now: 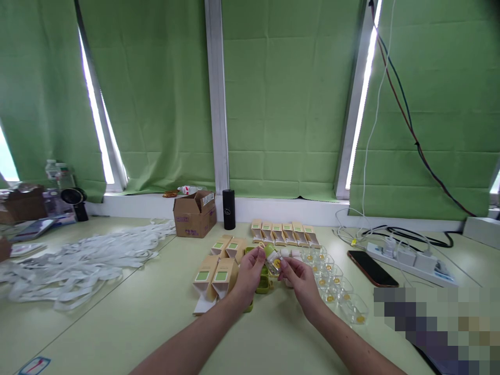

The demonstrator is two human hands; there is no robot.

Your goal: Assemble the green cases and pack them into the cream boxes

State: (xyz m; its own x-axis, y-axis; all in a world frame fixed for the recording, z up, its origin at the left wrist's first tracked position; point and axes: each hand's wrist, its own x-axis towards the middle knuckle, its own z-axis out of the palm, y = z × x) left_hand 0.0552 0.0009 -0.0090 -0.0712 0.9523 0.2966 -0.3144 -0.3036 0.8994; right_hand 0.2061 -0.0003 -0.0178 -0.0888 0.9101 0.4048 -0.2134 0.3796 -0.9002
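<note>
Container (274, 260), gripped by left hand (248, 275) and right hand (304, 286), has 6 cartons (277, 234) bordering behind.

The left hand (248, 273) and left forearm (207, 328) are bare. Right of the left hand, the right hand (304, 286) and right forearm (349, 332) are too.

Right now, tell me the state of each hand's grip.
Left hand: closed, holding a small green-and-clear container at its green end.
Right hand: closed, holding the same container at its clear end.
</note>
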